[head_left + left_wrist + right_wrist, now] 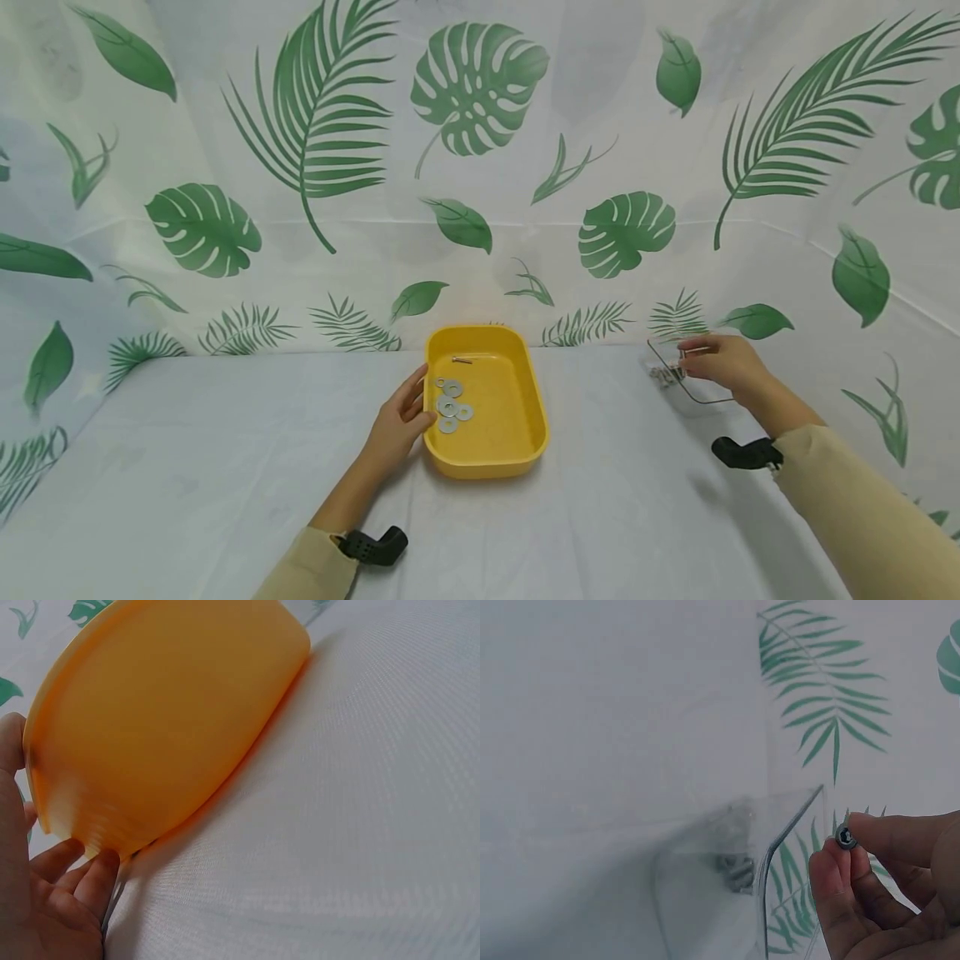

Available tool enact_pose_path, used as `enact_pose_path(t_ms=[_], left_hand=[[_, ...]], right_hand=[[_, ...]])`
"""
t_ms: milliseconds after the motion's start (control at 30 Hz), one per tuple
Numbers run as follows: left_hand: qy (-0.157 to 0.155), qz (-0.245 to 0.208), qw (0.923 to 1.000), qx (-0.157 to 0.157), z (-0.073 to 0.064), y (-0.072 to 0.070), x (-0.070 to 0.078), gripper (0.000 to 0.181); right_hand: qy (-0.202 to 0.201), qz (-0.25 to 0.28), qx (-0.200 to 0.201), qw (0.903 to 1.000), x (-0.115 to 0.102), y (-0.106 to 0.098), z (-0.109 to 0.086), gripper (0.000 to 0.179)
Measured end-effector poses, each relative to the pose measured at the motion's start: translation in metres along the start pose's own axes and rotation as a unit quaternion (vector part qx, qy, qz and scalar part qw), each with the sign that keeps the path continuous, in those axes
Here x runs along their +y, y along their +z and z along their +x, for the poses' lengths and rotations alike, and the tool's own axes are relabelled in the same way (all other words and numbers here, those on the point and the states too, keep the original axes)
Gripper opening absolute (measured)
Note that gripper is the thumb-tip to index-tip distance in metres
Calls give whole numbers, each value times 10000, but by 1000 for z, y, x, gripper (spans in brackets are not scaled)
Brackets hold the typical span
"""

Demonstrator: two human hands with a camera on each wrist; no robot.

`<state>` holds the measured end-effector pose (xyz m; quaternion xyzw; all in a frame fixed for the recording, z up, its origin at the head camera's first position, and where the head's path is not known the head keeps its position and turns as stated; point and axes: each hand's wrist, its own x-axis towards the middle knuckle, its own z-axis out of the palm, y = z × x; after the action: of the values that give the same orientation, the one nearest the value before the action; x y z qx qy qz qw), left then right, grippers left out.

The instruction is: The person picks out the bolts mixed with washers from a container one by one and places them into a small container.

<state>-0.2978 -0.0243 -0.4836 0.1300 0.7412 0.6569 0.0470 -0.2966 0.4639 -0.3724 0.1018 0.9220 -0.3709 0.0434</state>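
My left hand [396, 421] holds the left side of a yellow tray [487, 468], thumb at the rim and fingers against the outer wall. In the left wrist view, fingertips [105, 862] touch that wall from outside. Inside the tray lie several flat washers [447, 406] along the left and one screw [462, 360] near the far end. At the right, my right hand [723, 364] pinches a small socket-head screw [846, 837] between thumb and fingers. It is held over a clear plastic box [701, 402] with several small metal pieces [666, 375] in it.
A white cloth [225, 450] covers the table. Behind it rises a white backdrop with green leaf prints [480, 83]. The clear box stands close to the backdrop, right of the tray. Black straps with cameras [746, 452] sit on both wrists.
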Motion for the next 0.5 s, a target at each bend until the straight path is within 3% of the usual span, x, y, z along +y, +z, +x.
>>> enact_pose_path(t_ms=[500], left_hand=[[-11, -170, 9999, -29, 0, -1, -2, 74]], right_hand=[[280, -226, 218, 9991, 30, -9, 14, 54]])
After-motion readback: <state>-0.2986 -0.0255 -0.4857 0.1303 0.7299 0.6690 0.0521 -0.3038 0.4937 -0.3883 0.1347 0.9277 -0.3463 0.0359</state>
